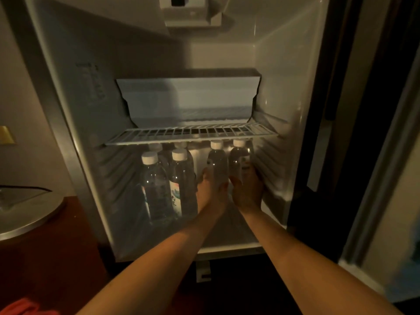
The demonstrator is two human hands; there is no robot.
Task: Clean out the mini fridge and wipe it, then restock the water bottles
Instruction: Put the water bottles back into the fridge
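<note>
Water bottles (169, 185) being stood under wire shelf (191, 135) in mini fridge (293, 105); two more being gripped upright, one by left hand (211, 189), one by right hand (247, 189), likely filling right side.

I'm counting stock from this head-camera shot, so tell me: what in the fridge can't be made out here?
- Back-row bottles: the wire shelf and front bottles hide them; count unclear.
- Front bottle label: print too dim and blurred to read.
- Lower part of the bottle gripped by the left hand, and of the one gripped by the right hand: covered by the hands.
- Wall sticker: blurred.
</note>
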